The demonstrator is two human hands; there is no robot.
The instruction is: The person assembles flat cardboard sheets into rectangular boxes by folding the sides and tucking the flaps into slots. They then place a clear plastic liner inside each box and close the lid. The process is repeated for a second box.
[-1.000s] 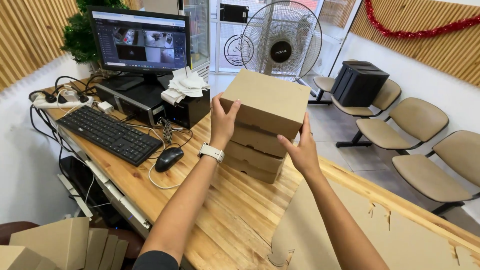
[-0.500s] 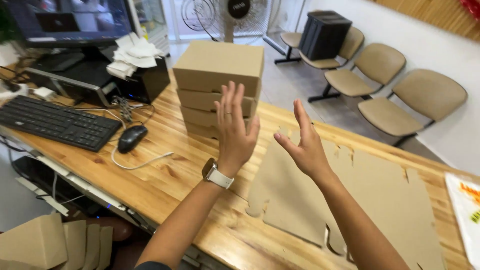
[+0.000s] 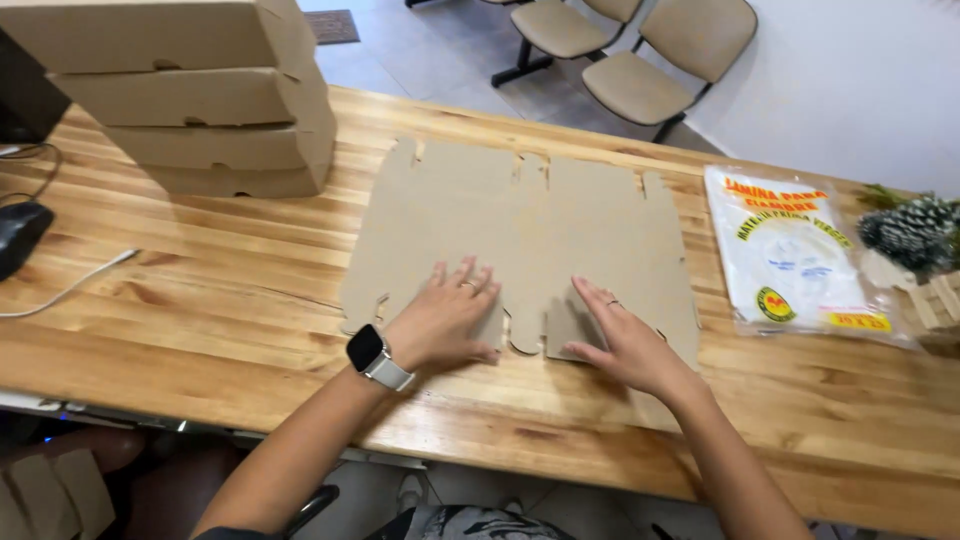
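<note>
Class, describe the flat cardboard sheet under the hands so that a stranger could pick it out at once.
On the long wooden table, right of the stack of folded boxes, lies the flat cardboard sheet. Both hands press its near edge. Unlike the boxes, it is unfolded, with notched tabs.

Head camera looks steeply down, close over wooden table [image 3: 200,300].

Stacked cardboard boxes [image 3: 190,100], mouse [image 3: 18,235], plastic packet [image 3: 795,255], chairs [image 3: 655,75].

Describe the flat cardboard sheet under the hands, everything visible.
The cardboard sheet is a plain brown die-cut box blank, unfolded, lying flat on the wooden table. Tabs and notches line its far and near edges. The left hand and right hand press palm-down on its near edge flaps. It lies apart from the stacked boxes.
</note>
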